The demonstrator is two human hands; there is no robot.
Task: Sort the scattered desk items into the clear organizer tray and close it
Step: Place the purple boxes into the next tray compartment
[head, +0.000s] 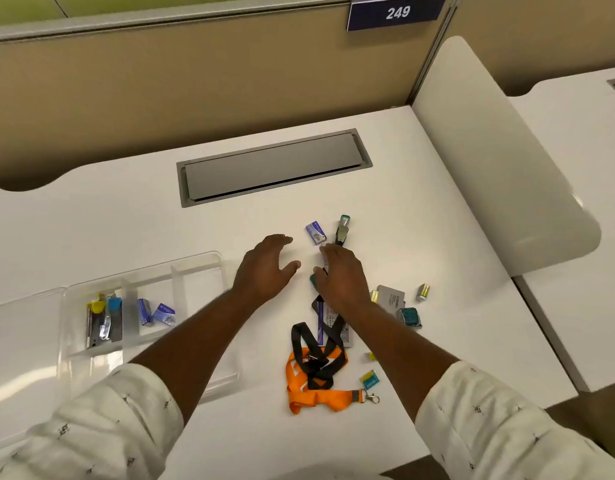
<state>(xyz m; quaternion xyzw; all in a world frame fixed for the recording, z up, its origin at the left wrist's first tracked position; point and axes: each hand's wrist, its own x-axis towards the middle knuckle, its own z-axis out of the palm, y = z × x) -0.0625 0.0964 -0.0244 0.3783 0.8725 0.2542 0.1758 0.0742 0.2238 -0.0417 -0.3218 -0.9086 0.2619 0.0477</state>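
The clear organizer tray (204, 289) is seen at the left of the surface (126, 209), with staplers (103, 320) and staple boxes (164, 314) lodged in its compartments. The left hand (264, 268) is held beside it, fingers (282, 239) spread and released. Whether anything is grasped by the right hand (340, 275) cannot be told.

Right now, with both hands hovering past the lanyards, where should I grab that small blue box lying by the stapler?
Pinch the small blue box across its two long sides, coming down from above. It lies flat, with bare desk on its left and a gap to the stapler on its right. The right hand sits just short of its near end.
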